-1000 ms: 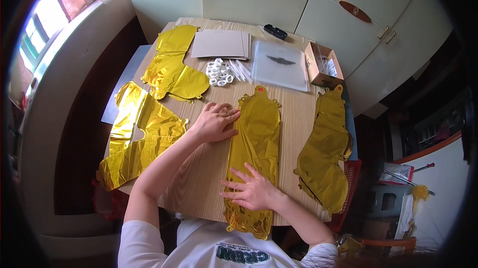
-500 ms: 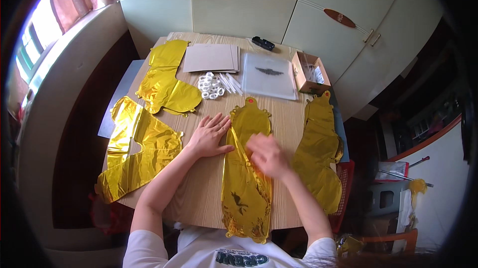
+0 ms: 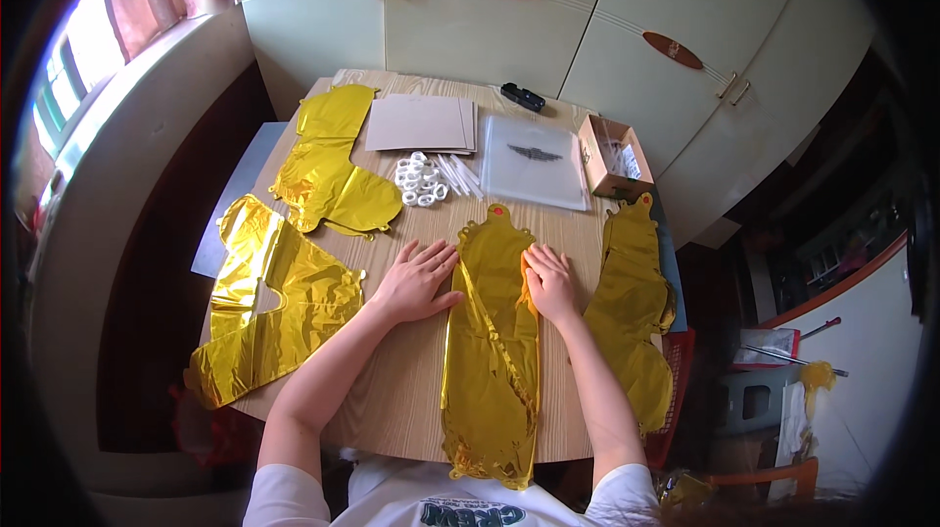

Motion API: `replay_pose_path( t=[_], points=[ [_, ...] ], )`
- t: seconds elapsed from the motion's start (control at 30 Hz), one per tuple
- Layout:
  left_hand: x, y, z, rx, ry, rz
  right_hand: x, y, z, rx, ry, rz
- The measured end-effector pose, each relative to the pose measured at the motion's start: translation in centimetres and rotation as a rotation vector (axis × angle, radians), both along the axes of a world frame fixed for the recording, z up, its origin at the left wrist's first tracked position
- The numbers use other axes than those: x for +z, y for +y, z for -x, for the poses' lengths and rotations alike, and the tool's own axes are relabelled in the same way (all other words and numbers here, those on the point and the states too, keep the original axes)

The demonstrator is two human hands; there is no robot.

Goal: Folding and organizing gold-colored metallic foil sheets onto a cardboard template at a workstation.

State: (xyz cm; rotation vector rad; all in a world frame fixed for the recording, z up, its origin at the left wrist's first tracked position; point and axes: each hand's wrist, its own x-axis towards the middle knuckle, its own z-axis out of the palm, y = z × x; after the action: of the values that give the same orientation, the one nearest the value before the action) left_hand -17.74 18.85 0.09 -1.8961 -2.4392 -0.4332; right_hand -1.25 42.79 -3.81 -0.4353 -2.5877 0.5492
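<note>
A long, flat gold foil balloon (image 3: 494, 331) lies in front of me, its lower end reaching past the table's near edge. A diagonal crease crosses it. My left hand (image 3: 416, 282) rests flat along its left edge, fingers spread, thumb touching the foil. On the right edge lies my right hand (image 3: 550, 282), palm down with fingers stretched forward, pressing the foil. An orange reflection shows beneath its thumb side. More flat gold foil balloons lie to the sides: a bent one (image 3: 328, 169) at the far left, an angular one (image 3: 284, 297) nearer, and another (image 3: 632, 321) at the right.
Across the far side of the wooden table (image 3: 392, 409) are grey-brown cards (image 3: 421, 122), white rings (image 3: 419, 181), white sticks (image 3: 457, 174), clear plastic bags (image 3: 534, 179), a small open box (image 3: 615, 157) and a black object (image 3: 522, 97). Pale cabinets (image 3: 490, 27) stand behind.
My right hand has moved from over the middle foil balloon to its right edge and settled there. My left hand stays at the left edge. The whole view has shifted slightly.
</note>
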Motion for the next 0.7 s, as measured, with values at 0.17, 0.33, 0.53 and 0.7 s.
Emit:
replay_pose_path(
  t=[0.17, 0.33, 0.53, 0.7],
  points=[
    [-0.04, 0.03, -0.05, 0.003, 0.0, 0.011, 0.04, -0.05, 0.0, 0.001, -0.026, -0.006],
    [0.09, 0.06, -0.06, 0.007, -0.005, 0.01, 0.0, -0.04, 0.06, 0.006, -0.045, -0.02],
    [0.17, 0.07, -0.12, 0.008, -0.003, 0.015, 0.09, -0.02, -0.08, 0.012, -0.057, -0.023],
    [-0.04, -0.02, 0.01, 0.009, -0.001, 0.015, 0.47, 0.31, 0.39, 0.011, -0.04, 0.041]
  ],
)
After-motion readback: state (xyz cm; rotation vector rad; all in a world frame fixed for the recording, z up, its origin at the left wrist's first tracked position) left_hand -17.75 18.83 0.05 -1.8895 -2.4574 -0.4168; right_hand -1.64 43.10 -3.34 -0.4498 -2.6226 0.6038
